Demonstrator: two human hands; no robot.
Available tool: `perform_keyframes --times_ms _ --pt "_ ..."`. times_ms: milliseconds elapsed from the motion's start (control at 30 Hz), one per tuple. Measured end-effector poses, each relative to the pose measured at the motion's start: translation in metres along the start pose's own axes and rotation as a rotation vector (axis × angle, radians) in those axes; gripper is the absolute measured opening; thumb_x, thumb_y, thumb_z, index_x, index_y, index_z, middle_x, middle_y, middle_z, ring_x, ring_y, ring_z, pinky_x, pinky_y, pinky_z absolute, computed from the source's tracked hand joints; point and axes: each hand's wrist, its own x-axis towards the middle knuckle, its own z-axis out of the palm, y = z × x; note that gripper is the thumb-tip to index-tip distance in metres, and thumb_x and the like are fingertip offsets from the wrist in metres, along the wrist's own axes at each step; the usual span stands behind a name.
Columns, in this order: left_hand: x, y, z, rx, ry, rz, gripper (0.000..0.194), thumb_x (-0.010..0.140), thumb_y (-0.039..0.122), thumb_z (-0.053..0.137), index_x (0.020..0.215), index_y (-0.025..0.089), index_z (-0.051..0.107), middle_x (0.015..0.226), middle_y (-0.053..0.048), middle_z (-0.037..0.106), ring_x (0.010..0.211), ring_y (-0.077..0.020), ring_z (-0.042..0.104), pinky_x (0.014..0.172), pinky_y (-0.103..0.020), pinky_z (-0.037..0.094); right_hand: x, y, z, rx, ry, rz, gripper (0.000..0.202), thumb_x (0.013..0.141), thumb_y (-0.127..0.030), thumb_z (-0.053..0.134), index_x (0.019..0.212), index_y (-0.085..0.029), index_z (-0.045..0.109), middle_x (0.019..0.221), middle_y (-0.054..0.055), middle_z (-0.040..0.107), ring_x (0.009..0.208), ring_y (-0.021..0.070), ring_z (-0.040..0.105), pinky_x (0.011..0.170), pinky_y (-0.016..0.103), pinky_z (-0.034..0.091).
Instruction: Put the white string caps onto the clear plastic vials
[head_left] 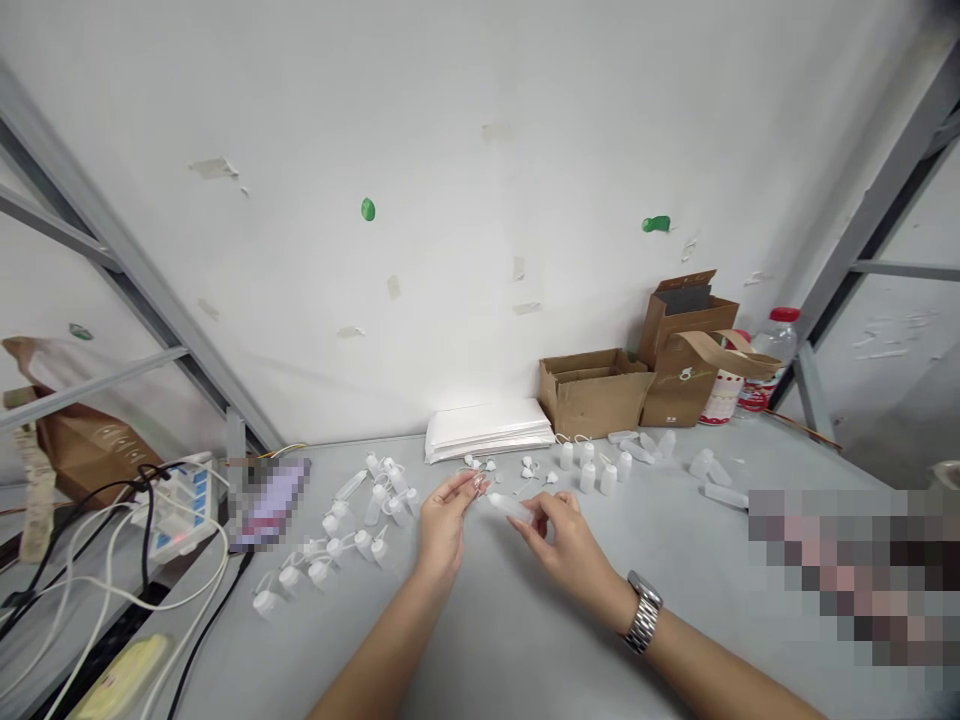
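Note:
My right hand [566,535], with a metal-band watch on its wrist, grips a small translucent squeeze bottle [510,508] between thumb and fingers. The bottle lies tilted nearly level, its narrow end pointing left. Close to that end is my left hand [444,520], its thumb and fingertips pinched together; whatever they hold is too small to make out. Beyond the hands, several loose white caps [528,465] lie on the grey table [495,640]. Capped bottles [319,572] stand and lie in a cluster to the left. More small bottles [588,478] stand upright to the right.
A stack of white packets [487,428] rests against the wall beside an open cardboard box [596,395]. Farther right are a brown paper bag [675,380] and a red-capped jug [780,345]. At left lie a power strip [180,510], cables and a yellow object [124,675].

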Motion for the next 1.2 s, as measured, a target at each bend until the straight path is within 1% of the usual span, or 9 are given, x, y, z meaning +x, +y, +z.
perform_keyframes --times_ms 67,200,500,633,833,1200 --pt "-0.002 -0.003 0.001 0.012 0.032 0.011 0.027 0.053 0.018 0.075 0.078 0.011 0.065 0.076 -0.007 0.07 0.077 -0.0178 0.065 0.087 -0.034 0.043 0.0 0.001 0.002 -0.008 0.006 0.004 0.017 0.084 -0.034 0.047 0.082 -0.018 0.054 0.065 0.003 0.057 0.07 0.0198 0.048 0.068 0.034 0.04" --pt "-0.005 -0.007 0.003 0.029 0.051 0.016 0.026 0.054 0.019 0.074 0.077 0.011 0.065 0.074 -0.007 0.07 0.077 -0.0179 0.065 0.085 -0.033 0.043 0.002 0.001 0.001 -0.042 -0.003 0.0 0.018 0.084 -0.034 0.046 0.079 -0.018 0.053 0.064 0.004 0.057 0.069 0.0201 0.048 0.069 0.035 0.039" --pt "-0.002 -0.005 0.002 0.052 0.041 0.046 0.028 0.053 0.021 0.074 0.078 0.011 0.066 0.077 -0.008 0.07 0.075 -0.0181 0.065 0.082 -0.033 0.045 0.006 -0.001 -0.007 -0.046 -0.031 -0.013 0.019 0.083 -0.035 0.047 0.078 -0.019 0.056 0.062 0.003 0.057 0.068 0.0202 0.048 0.067 0.034 0.04" --pt "-0.003 -0.004 0.002 0.064 0.033 0.049 0.028 0.054 0.021 0.074 0.078 0.011 0.066 0.077 -0.008 0.07 0.075 -0.0171 0.065 0.081 -0.032 0.045 0.006 -0.002 -0.008 -0.052 -0.044 -0.003 0.018 0.083 -0.034 0.047 0.079 -0.019 0.056 0.064 0.004 0.057 0.071 0.0211 0.048 0.067 0.035 0.04" --pt "-0.004 -0.004 0.003 0.11 0.042 0.082 0.028 0.055 0.024 0.074 0.079 0.012 0.066 0.078 -0.008 0.07 0.076 -0.0179 0.065 0.08 -0.031 0.045 0.006 -0.002 -0.01 -0.048 -0.042 -0.03 0.015 0.083 -0.032 0.048 0.078 -0.02 0.055 0.063 0.003 0.058 0.067 0.0196 0.048 0.07 0.036 0.038" --pt "-0.01 -0.002 0.006 0.184 0.037 0.132 0.025 0.057 0.025 0.072 0.079 0.014 0.066 0.073 -0.006 0.07 0.073 -0.0181 0.065 0.074 -0.03 0.047 0.006 -0.001 -0.01 -0.065 -0.052 -0.027 0.012 0.083 -0.03 0.049 0.077 -0.02 0.053 0.063 0.002 0.058 0.069 0.0205 0.049 0.07 0.036 0.039"
